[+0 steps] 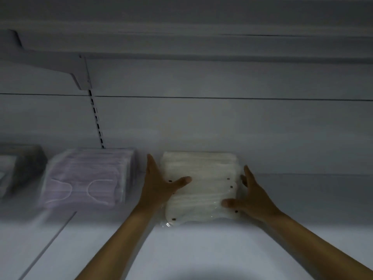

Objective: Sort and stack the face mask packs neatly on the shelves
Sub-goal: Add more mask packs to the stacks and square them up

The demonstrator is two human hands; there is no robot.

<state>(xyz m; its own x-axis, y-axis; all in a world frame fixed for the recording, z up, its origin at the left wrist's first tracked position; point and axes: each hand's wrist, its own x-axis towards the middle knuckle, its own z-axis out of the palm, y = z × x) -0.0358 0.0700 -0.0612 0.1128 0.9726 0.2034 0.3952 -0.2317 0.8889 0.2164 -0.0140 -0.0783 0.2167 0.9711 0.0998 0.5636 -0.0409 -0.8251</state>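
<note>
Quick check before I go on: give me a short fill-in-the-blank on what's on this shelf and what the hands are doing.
1. Both hands touch the stack of ____ mask packs.
2. The purple mask packs lie to the ____ of that stack.
3. The left hand and the right hand are on ____ sides of the stack.

Missing words: white; left; opposite
</note>
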